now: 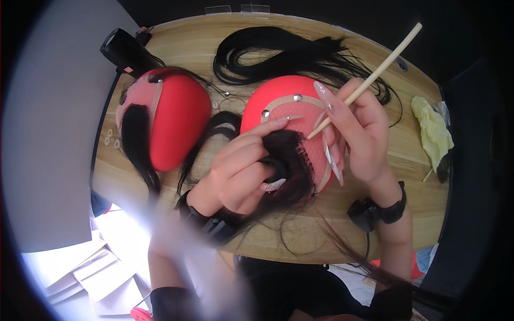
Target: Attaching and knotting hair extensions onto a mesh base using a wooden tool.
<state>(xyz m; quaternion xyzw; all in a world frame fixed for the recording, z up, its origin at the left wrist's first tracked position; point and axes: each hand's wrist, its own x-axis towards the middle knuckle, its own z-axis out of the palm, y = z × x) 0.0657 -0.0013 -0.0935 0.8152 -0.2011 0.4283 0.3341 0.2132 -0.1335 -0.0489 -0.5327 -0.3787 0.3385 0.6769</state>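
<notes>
A red head-shaped block [261,94] carries a pale mesh cap base [297,116], held at its tan edge band by metal pins [297,97]. Dark hair [291,160] is fixed in rows on the mesh. My left hand [241,172] grips a lock of this hair, its index finger lying on the mesh. Between the thumb and fingers of my right hand [357,128] is a slim pale wooden stick [385,72], its tip at the edge of the hair rows. Whether the tip bears a hook or needle is too small to tell.
To the left stands another red block [182,116] with mesh and black hair, beside a black cylindrical object [128,52]. A long black hair bundle [277,52] lies behind. Crumpled yellowish material [431,128] is at right; a black device with a cable [361,212] sits near the front edge.
</notes>
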